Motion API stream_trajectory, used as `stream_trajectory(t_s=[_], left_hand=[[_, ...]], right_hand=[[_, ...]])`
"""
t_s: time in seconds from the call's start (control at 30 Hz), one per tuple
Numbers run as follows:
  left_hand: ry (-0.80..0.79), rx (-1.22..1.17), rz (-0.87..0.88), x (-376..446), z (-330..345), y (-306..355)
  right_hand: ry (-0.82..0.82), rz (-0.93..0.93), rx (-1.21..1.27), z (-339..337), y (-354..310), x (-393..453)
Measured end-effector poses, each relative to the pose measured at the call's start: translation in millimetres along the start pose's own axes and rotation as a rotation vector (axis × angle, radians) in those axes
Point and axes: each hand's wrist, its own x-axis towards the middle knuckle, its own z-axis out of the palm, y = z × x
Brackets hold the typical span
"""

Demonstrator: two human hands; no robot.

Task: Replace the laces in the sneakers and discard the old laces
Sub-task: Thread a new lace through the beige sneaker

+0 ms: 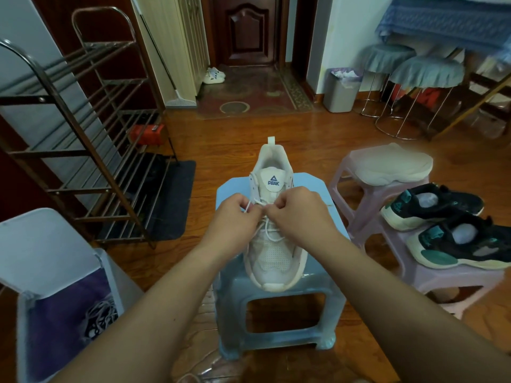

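White perforated sneaker [275, 244] on glossy blue plastic stool [282, 322]; left hand [235, 217], right hand [298, 214] pinching thin round white lace [272, 230].

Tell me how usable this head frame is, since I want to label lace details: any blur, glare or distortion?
Head view: the white sneaker, lace and both hands, left and right, are fairly sharp at centre; wide-angle bending curves the shoe rack and stretches the forearms; edges soften, especially the top right; soft glare on the floor; warm, dim indoor light.
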Motion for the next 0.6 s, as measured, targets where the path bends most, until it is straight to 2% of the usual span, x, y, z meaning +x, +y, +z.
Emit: stream_trajectory(t_s=[0.2,0.37,0.5,0.6], left_hand=[[0.058,0.082,0.02,1.3,6.8,0.2],[0.015,0.101,0.007,-3.2,-0.8,3.3],[0.036,0.065,0.026,-8.9,-21.1,17.3],[0.1,0.093,0.132,-12.5,-31.9,18.7]], right_hand=[[-0.035,0.081,0.039,-16.1,4.6,1.2],[-0.105,0.098,0.144,-28.3,22.5,5.0],[-0.044,0.069,0.262,-29.7,30.2,8.7],[0.018,0.027,0.293,-30.0,33.0,11.3]])
